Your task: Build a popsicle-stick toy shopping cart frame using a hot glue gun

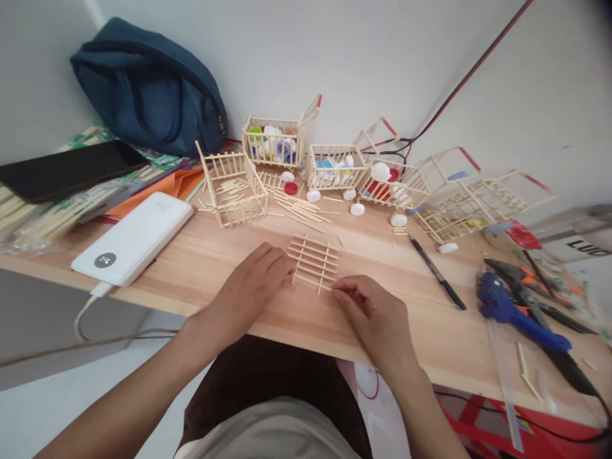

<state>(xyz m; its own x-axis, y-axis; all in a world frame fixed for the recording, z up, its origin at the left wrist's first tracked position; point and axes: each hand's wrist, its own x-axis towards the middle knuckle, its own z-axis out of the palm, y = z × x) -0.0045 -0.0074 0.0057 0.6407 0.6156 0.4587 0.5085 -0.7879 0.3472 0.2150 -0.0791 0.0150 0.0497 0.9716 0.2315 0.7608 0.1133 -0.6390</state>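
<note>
A small flat grid of thin wooden sticks [313, 262] lies on the wooden desk [201, 261] in front of me. My left hand [255, 280] rests knuckles up at the grid's left edge, fingers curled and touching its sticks. My right hand [370, 312] sits at the grid's lower right corner, fingertips pinched together on the nearest stick end. Behind the grid stands an open stick crate [234, 188] holding loose sticks.
Several stick carts with bottle caps [275, 140] line the wall. A white power bank [136, 236], a black phone [67, 169] and a blue bag [153, 89] are left. A black pen [437, 273], blue glue gun [519, 312] and pliers lie right.
</note>
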